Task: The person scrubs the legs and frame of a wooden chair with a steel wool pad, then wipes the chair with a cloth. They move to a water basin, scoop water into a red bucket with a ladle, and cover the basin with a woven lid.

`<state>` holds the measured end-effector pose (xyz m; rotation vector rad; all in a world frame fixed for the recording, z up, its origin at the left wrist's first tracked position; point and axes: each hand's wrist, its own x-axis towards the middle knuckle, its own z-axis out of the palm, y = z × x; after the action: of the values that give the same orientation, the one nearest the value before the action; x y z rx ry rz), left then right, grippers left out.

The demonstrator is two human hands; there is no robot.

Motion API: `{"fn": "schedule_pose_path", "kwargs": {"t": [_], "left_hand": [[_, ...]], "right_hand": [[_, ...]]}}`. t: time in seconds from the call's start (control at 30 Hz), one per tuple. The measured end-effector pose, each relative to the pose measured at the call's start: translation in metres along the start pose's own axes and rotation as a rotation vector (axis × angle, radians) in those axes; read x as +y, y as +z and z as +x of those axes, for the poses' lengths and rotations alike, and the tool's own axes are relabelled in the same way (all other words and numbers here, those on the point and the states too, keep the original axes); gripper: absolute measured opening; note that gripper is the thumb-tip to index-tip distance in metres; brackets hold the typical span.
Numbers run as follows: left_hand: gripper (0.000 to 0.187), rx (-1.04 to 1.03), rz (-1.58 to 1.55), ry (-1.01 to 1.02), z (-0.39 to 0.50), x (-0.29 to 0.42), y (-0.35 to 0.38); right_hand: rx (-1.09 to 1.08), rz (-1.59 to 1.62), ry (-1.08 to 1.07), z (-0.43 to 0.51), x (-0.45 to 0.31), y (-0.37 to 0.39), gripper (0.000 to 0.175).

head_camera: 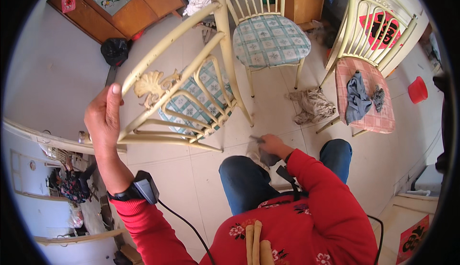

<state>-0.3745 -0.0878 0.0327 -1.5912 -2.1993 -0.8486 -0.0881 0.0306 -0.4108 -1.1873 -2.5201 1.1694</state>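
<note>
My left hand [104, 115] grips the corner of the back frame of a cream-painted metal chair [172, 58], its thumb along the tube. The chair has a shell-shaped ornament [152, 85] and a green-and-white checked seat [199, 103] seen through the back bars. My right hand [274, 145] is low between my knees, closed around a grey cloth [268, 159]. A short grey end pokes out past its fingers; whether it is cloth or a tool, I cannot tell. The right hand is apart from the chair.
A second checked chair [271, 40] stands ahead. On the right, a pink-seated chair [364, 96] bears a grey-blue cloth [357, 97] and a steel-wool-like scourer [378, 98]. Crumpled fabric [312, 106] lies on the floor, and a red bucket [418, 89] sits farther right. A black bag [115, 51] rests by the wardrobe [143, 2].
</note>
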Motion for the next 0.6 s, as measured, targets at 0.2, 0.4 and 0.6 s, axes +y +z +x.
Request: {"fn": "schedule_pose_path", "kwargs": {"t": [0.2,0.4,0.6], "left_hand": [[0.049,-0.028,0.021,0.050,0.002,-0.003,0.000],[0.048,0.010,-0.033,0.051,0.003,-0.005,0.004],[0.045,-0.006,-0.100,0.059,0.001,-0.008,0.005]], "right_hand": [[0.070,0.176,0.125,0.009,-0.003,-0.053,0.041],[0.147,0.008,-0.114,0.076,-0.091,-0.083,0.038],[0.200,-0.375,-0.179,0.117,-0.107,-0.060,0.038]]}}
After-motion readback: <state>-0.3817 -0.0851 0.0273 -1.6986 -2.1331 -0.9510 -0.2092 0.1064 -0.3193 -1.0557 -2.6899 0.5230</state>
